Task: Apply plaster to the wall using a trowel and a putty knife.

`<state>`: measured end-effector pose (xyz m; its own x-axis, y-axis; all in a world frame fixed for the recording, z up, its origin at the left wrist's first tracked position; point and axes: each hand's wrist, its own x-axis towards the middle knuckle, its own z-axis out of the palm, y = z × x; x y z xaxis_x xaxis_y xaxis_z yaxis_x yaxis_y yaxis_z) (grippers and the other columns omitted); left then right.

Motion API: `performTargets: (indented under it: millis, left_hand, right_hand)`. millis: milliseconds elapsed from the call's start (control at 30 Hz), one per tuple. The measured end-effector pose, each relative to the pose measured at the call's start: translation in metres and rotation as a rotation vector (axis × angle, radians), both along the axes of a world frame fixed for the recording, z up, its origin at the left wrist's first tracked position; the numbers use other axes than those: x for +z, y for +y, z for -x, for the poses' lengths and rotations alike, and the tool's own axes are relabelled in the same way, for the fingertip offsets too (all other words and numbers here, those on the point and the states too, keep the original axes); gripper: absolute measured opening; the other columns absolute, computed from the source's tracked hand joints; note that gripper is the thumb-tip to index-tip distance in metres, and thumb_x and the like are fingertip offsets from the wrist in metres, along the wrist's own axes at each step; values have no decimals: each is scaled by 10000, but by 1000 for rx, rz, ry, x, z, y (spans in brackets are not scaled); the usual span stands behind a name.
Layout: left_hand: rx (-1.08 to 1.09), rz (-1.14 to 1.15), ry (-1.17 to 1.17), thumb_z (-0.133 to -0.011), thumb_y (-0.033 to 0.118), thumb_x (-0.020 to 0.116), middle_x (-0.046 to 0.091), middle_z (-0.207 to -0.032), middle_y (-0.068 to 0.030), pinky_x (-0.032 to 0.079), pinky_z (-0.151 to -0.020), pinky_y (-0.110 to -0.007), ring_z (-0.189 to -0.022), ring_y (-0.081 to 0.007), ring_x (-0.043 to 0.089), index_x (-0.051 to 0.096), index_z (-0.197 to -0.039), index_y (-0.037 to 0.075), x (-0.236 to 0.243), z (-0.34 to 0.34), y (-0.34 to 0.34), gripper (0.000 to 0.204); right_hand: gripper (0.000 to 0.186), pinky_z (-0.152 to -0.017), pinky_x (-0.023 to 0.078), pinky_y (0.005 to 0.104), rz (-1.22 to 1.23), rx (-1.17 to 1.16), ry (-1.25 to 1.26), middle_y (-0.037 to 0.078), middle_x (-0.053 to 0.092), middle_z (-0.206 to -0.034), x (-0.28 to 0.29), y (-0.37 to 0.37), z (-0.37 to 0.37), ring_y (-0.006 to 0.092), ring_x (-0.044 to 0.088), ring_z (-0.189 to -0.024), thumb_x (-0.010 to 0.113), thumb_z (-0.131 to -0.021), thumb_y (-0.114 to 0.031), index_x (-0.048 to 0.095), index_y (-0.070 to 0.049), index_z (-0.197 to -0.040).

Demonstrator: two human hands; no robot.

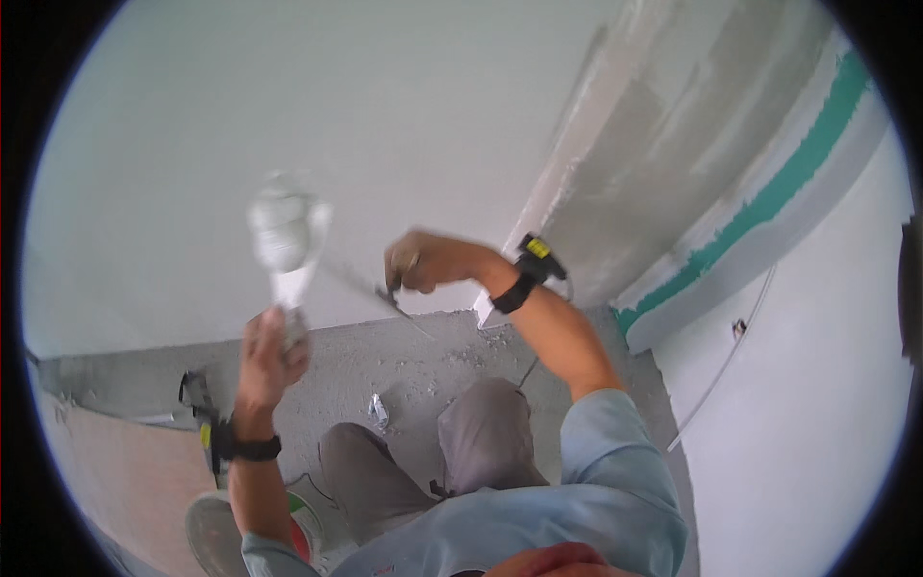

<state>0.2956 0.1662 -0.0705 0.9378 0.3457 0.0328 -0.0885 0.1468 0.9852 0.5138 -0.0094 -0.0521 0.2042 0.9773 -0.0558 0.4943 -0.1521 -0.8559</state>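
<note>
Plaster work fills my view: my left hand [272, 351], at lower left of centre, is clamped around the handle of a trowel [286, 238] whose pale, plaster-caked blade rises blurred toward the upper left of the frame. My right hand [420, 262], just right of centre, is closed on the grip of a thin scraper [370, 287], its narrow blade slanting up and left toward the trowel (I cannot tell whether the two blades touch, the motion blur is too strong). Both wrists carry black straps, the right one [527, 269] with a small yellow-marked box on it.

Behind the hands stands a smooth white wall [288, 115]. At upper right, a rougher grey-skimmed wall section [663, 144] runs beside a green stripe [779, 183]. Below, the grey concrete floor [423, 361] is strewn with crumbs of plaster, and a small crumpled scrap [379, 412] lies near my grey-trousered knees [481, 433]. A round bucket rim [207, 534] shows at lower left.
</note>
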Motion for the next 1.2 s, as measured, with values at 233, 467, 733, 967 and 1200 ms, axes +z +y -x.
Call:
performTargets:
  millis: [233, 467, 733, 967, 1200]
  left_hand:
    - [243, 38, 38, -899, 427, 340, 397, -576, 7, 252, -330, -186, -399, -53, 327, 437, -901, 73, -59, 31, 40, 368]
    - [356, 180, 111, -901, 423, 344, 376, -566, 8, 204, -287, -174, -343, -48, 213, 392, -815, 89, -130, 72, 40, 348]
    - [651, 241, 302, -859, 465, 420, 386, -582, 10, 216, -295, -170, -329, -40, 214, 408, -840, 85, -158, 83, 13, 381]
    - [561, 248, 238, -841, 480, 450, 357, -507, 16, 262, -312, -189, -359, -56, 297, 449, -882, 45, -127, 98, -5, 437]
    - [500, 286, 516, -859, 492, 396, 393, -524, -2, 267, -345, -203, -399, -69, 351, 460, -833, 22, 28, 115, -30, 475]
  right_hand:
    - [311, -855, 433, 400, -628, -756, 1670, 109, 554, -986, -316, -42, -10, 243, 536, -951, 487, -685, 19, 528, -17, -990]
    - [128, -843, 383, 488, -844, -1057, 1873, 65, 554, -795, -507, -25, -16, 213, 530, -787, 547, -651, 66, 526, -46, -709]
    - [159, -852, 370, 452, -846, -1190, 1849, 17, 533, -823, -558, 23, -81, 182, 507, -810, 516, -681, 59, 507, -71, -772]
    - [311, -917, 336, 484, -907, -1242, 1832, 12, 501, -970, -475, 50, -93, 176, 483, -947, 456, -657, 61, 475, -64, -941]
    - [237, -926, 317, 499, -962, -952, 1835, 7, 527, -808, -209, 89, -65, 167, 516, -848, 496, -623, 85, 506, -67, -805]
